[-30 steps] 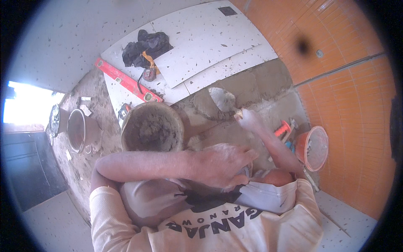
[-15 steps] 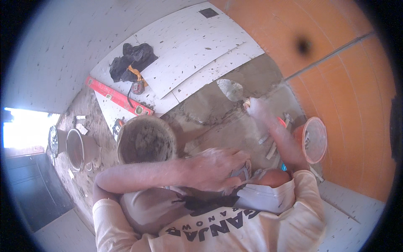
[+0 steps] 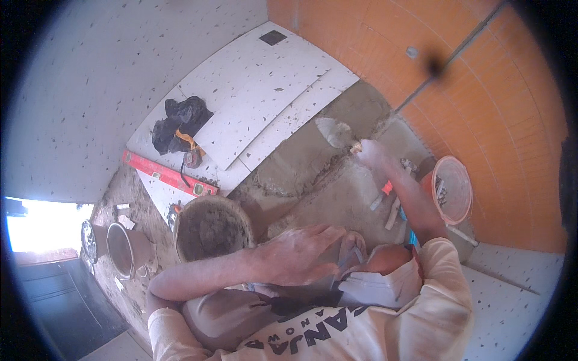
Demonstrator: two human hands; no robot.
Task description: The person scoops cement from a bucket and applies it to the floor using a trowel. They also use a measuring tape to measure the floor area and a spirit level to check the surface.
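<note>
My right hand (image 3: 374, 156) is closed round the handle of a trowel. The trowel's pale, mortar-smeared blade (image 3: 333, 132) lies against a bed of wet grey mortar (image 3: 283, 165). Across my lap reaches my left arm, with my left hand (image 3: 301, 254) above my bent leg and beside my foot (image 3: 352, 248). Its thumb stands apart from the other fingers, and I see nothing held in it. A wide bucket (image 3: 214, 228) with grey mortar inside stands just beyond my left forearm.
Speckled white tiles (image 3: 259, 102) border the mortar, carrying a black plastic bag (image 3: 180, 120), a tape measure (image 3: 192, 159) and a red spirit level (image 3: 168, 174). An orange bucket (image 3: 451, 186) stands right, by an orange wall (image 3: 500, 120). More buckets (image 3: 126, 249) are at left.
My view has turned a little, shifting the scene in the picture. The trowel blade stays on the mortar in my right hand's grip. My left hand remains by my foot.
</note>
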